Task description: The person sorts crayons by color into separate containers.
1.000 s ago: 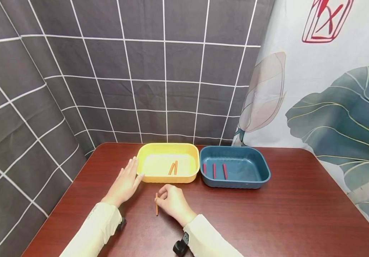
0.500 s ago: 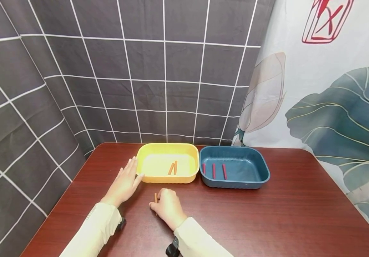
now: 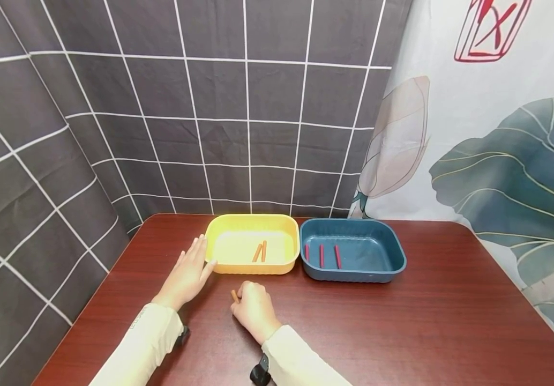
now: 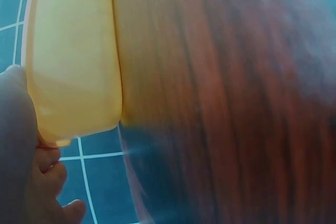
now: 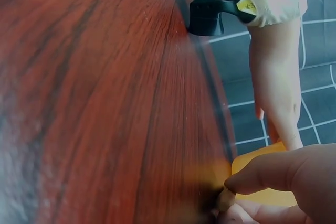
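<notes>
Orange stick (image 3: 234, 295) pinched in curled right hand (image 3: 254, 312), just off the bench (image 3: 402, 332). Left hand (image 3: 187, 276) flat, fingers straight, touching yellow tray (image 3: 248, 268). Grid curtain (image 3: 161, 107) behind.

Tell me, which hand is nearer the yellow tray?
Left. The left hand touches the yellow tray at its corner; the right hand sits before it, pinching an orange stick.

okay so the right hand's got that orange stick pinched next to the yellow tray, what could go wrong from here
1. The right hand pinches the orange stick near one end only, so it might slip or pivot out onto the table.
2. The blue tray, holding red sticks, sits right beside the yellow tray; the stick could land in the wrong one.
3. The left hand only rests against the yellow tray's corner, so a bump might shift it.
</notes>
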A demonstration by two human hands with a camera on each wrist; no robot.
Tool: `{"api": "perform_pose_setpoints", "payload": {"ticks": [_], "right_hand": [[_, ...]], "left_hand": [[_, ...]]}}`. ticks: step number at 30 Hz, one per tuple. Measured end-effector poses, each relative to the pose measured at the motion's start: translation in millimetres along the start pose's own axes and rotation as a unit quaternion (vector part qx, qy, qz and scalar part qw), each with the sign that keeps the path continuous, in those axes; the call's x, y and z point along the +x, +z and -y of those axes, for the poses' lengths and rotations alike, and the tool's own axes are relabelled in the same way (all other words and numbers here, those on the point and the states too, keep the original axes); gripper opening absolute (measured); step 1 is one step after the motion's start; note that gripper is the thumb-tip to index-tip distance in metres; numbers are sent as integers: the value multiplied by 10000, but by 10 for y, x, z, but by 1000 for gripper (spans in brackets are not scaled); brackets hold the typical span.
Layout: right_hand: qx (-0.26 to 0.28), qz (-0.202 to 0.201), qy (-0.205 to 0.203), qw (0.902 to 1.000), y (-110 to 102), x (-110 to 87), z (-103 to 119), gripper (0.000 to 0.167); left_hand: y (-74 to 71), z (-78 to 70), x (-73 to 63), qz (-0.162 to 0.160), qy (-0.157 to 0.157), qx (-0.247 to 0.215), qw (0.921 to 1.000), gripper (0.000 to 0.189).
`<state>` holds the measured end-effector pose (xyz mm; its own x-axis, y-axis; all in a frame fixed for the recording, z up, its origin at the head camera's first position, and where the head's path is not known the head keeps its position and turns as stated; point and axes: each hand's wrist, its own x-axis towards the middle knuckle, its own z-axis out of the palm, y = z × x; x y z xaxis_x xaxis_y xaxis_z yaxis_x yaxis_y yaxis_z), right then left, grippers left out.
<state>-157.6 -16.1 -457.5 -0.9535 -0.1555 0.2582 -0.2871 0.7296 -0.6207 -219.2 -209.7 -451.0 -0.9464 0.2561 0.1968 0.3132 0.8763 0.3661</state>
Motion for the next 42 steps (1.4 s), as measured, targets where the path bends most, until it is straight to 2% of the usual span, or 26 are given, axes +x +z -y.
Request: {"api": "perform_pose_setpoints", "payload": {"ticks": [5,13,20,27,35,38,42], "right_hand": [[251,-6,-1,9997,-14,4,-10,16],[801,113,245,9964,-20,-1,-32,13],[1452,195,485,9880,-27,-7,-65,10],[1985,139,529,9786,-82,35,-114,9],[2699,463,871,9578,-215,129,-143,11],[3132,538,1087,9419,-282,185,-154,13],[3804,699,1348,9123,-370,253,-160,17]], "left_hand": [[-2,-2,-1,10,-2,18,10000,70],[1,1,0,5,11,33,10000,70],[2,4,4,17,-3,2,10000,70],[6,18,11,-8,-2,18,10000,70],[6,16,2,7,-15,-22,10000,70],[3,12,3,19,-11,-36,10000,70],[1,10,4,42,-19,-47,10000,70]]}}
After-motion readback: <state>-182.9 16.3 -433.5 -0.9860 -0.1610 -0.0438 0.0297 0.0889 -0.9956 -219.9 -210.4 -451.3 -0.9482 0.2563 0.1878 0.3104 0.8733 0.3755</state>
